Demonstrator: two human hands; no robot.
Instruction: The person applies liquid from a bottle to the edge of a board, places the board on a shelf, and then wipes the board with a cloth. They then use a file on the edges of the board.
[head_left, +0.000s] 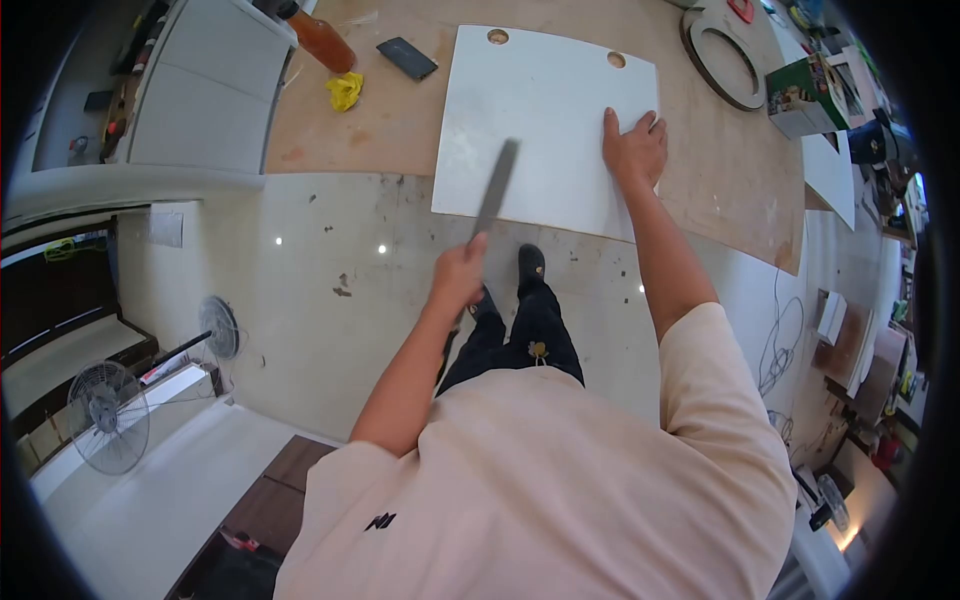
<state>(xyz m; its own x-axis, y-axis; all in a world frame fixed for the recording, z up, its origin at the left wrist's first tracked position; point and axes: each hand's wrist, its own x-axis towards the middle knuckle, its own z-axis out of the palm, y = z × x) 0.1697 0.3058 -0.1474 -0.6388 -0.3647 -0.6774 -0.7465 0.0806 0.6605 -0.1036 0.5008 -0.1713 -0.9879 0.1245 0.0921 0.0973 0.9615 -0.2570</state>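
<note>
A white panel (pixel 545 130) with two round holes along its far edge lies on the brown worktable (pixel 720 180), its near edge at the table's front. My left hand (pixel 459 273) is wrapped round the lower end of a long flat grey file (pixel 496 186). The file slants up over the panel's near edge, left of the middle; whether it touches the edge I cannot tell. On the panel's right edge my right hand (pixel 636 152) lies flat with the fingers spread, holding nothing.
At the table's left are an orange bottle (pixel 325 42), a crumpled yellow piece (pixel 345 91) and a dark flat object (pixel 407 58). A roll of edging (pixel 722 60) and a green box (pixel 808 96) sit at the right. Cables (pixel 780 355) trail on the floor.
</note>
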